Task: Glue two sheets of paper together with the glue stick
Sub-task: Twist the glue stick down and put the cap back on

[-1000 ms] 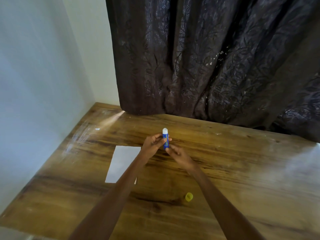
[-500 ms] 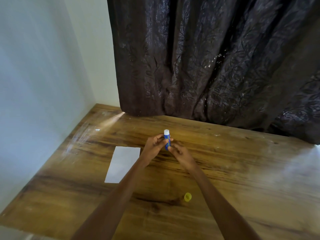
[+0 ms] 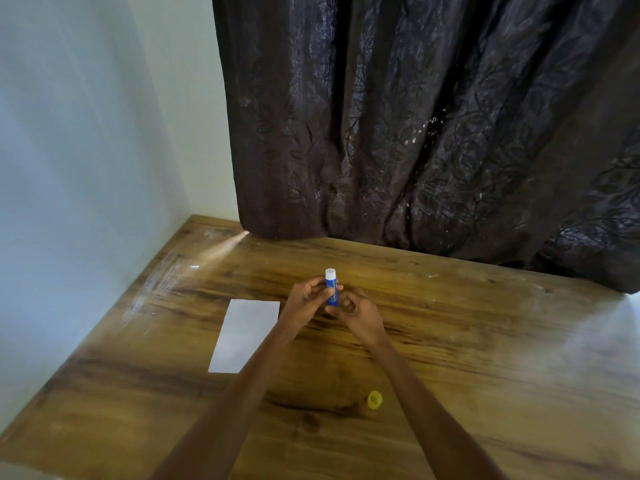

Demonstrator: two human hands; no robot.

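A blue glue stick [image 3: 331,288] with its white tip bared stands upright above the middle of the wooden table [image 3: 485,358]. My left hand [image 3: 306,299] grips its barrel from the left. My right hand [image 3: 358,315] pinches its lower end from the right. White paper [image 3: 244,336] lies flat on the table, left of my left forearm; I cannot tell whether it is one sheet or two stacked. The yellow cap [image 3: 374,400] lies on the table between my forearms, near the front.
A dark patterned curtain [image 3: 433,133] hangs down to the table's far edge. A pale wall [image 3: 76,168] runs along the table's left side. The table's front edge crosses the bottom left of the view.
Both hands keep hold of the glue stick in nearly the same spot. My right hand's fingers have shifted slightly at its base. Paper and cap have not moved.
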